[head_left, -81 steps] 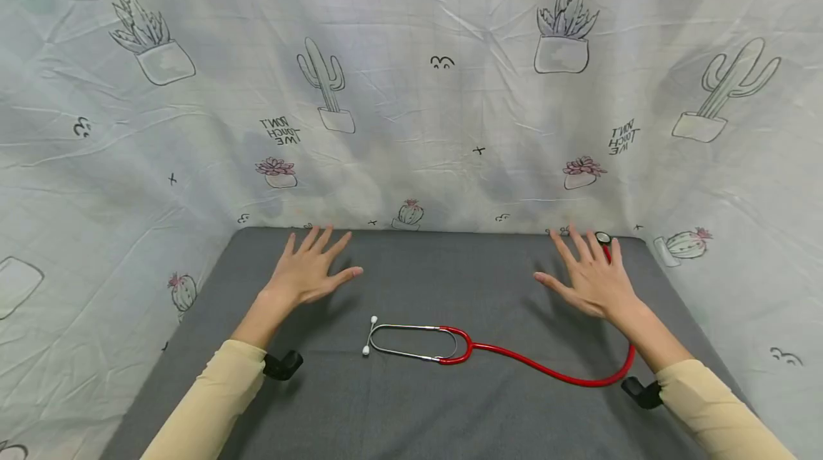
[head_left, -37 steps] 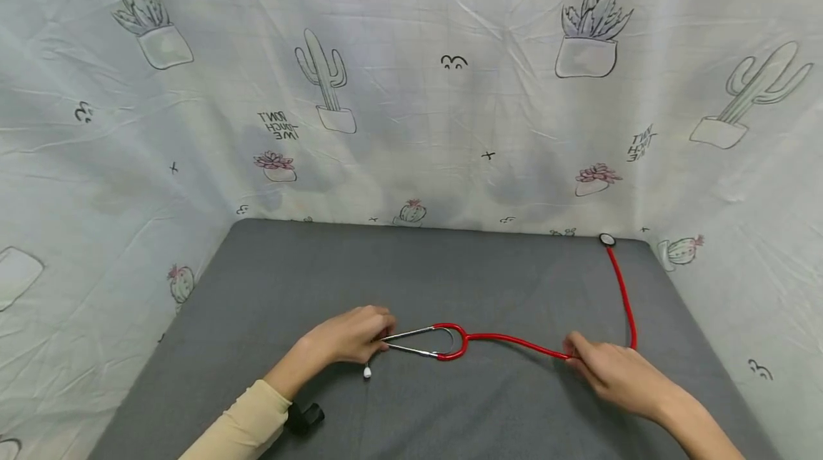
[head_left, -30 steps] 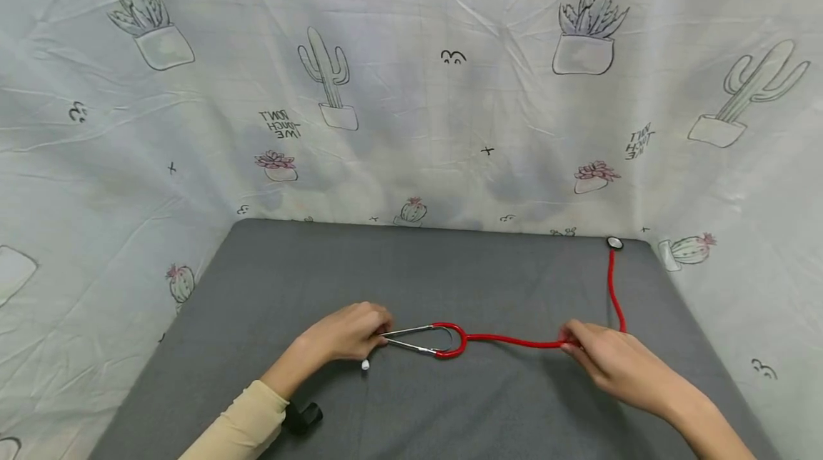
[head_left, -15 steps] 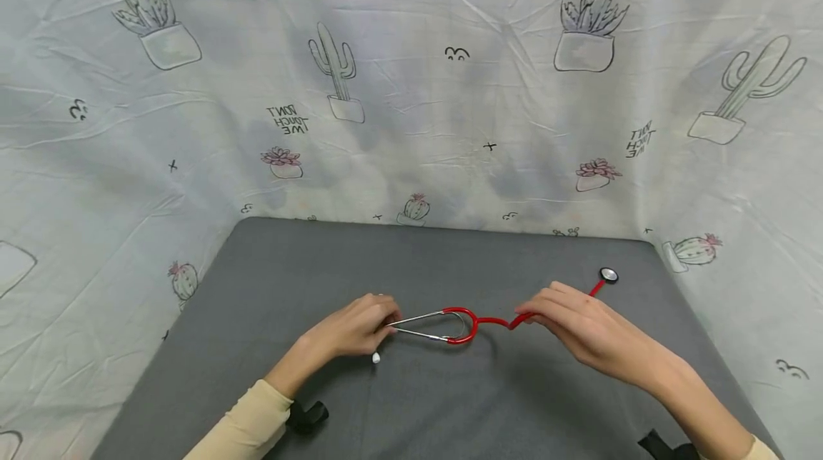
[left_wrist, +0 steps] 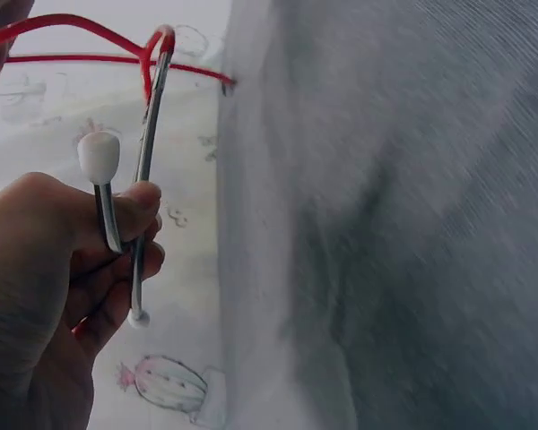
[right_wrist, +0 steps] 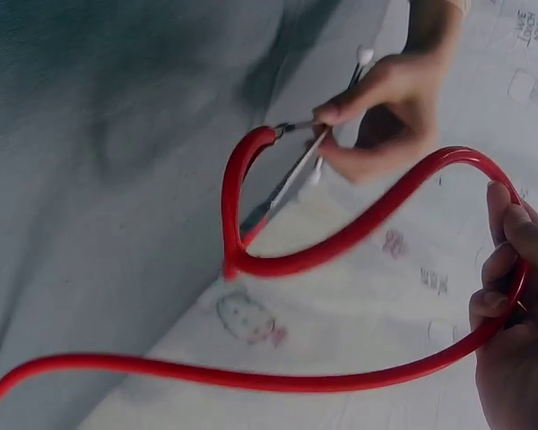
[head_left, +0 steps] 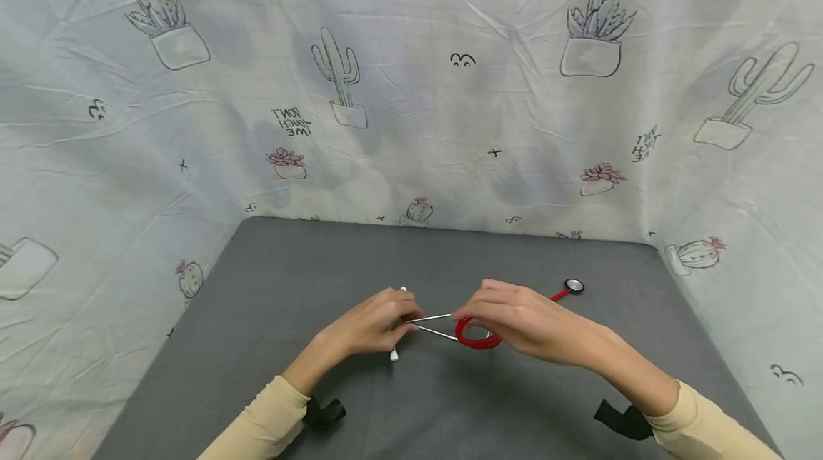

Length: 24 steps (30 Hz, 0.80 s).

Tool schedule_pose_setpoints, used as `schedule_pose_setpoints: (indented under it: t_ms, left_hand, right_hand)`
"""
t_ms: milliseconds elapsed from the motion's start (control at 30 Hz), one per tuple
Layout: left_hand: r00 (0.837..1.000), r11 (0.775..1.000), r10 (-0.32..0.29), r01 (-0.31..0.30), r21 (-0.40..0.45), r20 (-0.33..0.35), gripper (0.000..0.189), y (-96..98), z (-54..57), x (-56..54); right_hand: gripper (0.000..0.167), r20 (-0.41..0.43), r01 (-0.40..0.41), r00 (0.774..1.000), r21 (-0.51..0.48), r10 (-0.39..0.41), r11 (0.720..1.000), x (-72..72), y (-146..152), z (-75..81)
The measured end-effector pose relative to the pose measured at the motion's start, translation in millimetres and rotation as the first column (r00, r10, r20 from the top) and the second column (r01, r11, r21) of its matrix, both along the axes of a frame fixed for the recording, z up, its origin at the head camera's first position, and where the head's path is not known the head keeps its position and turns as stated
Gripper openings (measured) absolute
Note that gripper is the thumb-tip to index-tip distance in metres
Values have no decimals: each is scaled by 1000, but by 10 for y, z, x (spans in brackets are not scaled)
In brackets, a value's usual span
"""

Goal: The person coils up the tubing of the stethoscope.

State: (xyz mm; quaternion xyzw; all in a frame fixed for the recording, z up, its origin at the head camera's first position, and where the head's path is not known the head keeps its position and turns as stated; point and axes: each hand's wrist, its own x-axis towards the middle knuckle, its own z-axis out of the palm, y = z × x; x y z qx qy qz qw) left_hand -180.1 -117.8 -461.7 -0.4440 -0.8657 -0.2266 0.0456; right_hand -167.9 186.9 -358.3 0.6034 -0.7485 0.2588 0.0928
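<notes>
A red stethoscope (right_wrist: 296,381) is held up off the grey surface between my two hands. My left hand (head_left: 379,321) pinches its metal ear tubes (left_wrist: 150,134) near the ear-tip end, between thumb and fingers. White ear tips (head_left: 394,356) stick out on both sides of that hand. With curled fingers, my right hand (head_left: 527,321) grips the red tubing, which bends back in a loop in the right wrist view. The round chest piece (head_left: 574,286) extends beyond the right hand, toward the back right. In the head view the right hand partly hides the tubing.
A grey cloth-covered table (head_left: 308,260) lies beneath the hands. White fabric printed with cactus drawings (head_left: 411,88) hangs behind it and along both sides. A black wrist mount (head_left: 324,413) sits below the left wrist, another (head_left: 624,419) below the right.
From spread and empty, both hands came down and took hold of the stethoscope. The right hand then lifted the tubing and moved left toward the left hand, folding it; the chest piece was drawn along.
</notes>
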Motion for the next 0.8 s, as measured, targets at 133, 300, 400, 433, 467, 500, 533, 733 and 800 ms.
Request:
schedule_pose_setpoints:
  t_ms: [133, 300, 400, 433, 467, 500, 533, 733, 800]
  left_hand:
    - [999, 999, -46, 45, 25, 18, 13, 59, 54, -13]
    - [994, 991, -104, 100, 85, 35, 12, 97, 105, -19]
    - [991, 987, -121, 115, 112, 55, 11, 94, 137, -11]
    - [990, 986, -128, 120, 118, 59, 11, 90, 146, -8]
    - [989, 984, -134, 125, 125, 63, 11, 85, 156, -4]
    - [988, 983, -140, 130, 132, 67, 12, 78, 168, 0]
    - [987, 981, -145, 135, 139, 66, 13, 71, 179, 4]
    - [983, 961, -181, 173, 218, 15, 17, 43, 250, -7]
    - [982, 951, -190, 188, 246, -17, 18, 31, 275, -21]
  right_hand:
    - [28, 77, -51, 996, -27, 53, 998, -137, -200, -3]
    - [29, 217, -74, 972, -61, 85, 995, -332, -354, -4]
    - [26, 280, -44, 958, -63, 60, 997, -447, -384, -14]
    - [26, 299, -28, 953, -63, 46, 998, -485, -385, -23]
    - [25, 319, -9, 947, -59, 27, 998, -523, -383, -30]
    - [25, 341, 8, 940, -54, 10, 999, -565, -381, -39]
    - [24, 371, 26, 928, -46, -7, 999, -605, -376, -48]
    - [18, 584, 142, 801, 34, -135, 989, -830, -332, -153]
    - [17, 614, 161, 773, 49, -156, 986, -881, -334, -213]
